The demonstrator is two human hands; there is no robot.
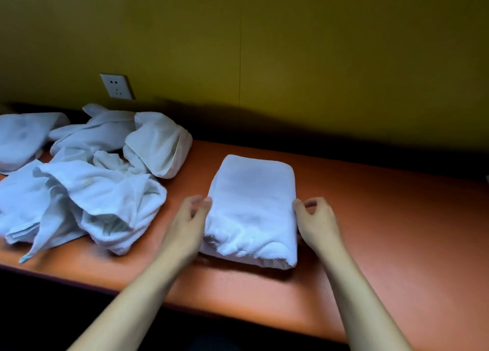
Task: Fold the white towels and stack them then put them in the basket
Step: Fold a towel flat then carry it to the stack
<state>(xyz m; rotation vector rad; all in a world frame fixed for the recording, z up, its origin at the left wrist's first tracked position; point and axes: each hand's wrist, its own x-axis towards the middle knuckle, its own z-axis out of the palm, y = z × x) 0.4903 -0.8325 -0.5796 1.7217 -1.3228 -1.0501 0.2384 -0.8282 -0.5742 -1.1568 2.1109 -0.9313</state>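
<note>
On the orange worktop (370,218), a folded white towel (251,207) sits between my hands: left hand (189,218) and right hand (316,218) each touch a side, fingers loosely curled, not gripping. Left of it lies an unfolded towel heap (87,170). Lifting carelessly could let the layers slip apart. No writing visible; no basket seen.

I see both of my bare forearms reach up from the lower edge, angling slightly toward each other; my left hand (191,215) sits edge-on, thumb side up, fingers loosely curled with the tips touching the left side of the folded towel (252,210); my right hand (316,219) mirrors it on the right side, thumb tip against the cloth, fingers loosely bent above; neither hand clasps anything.
</note>
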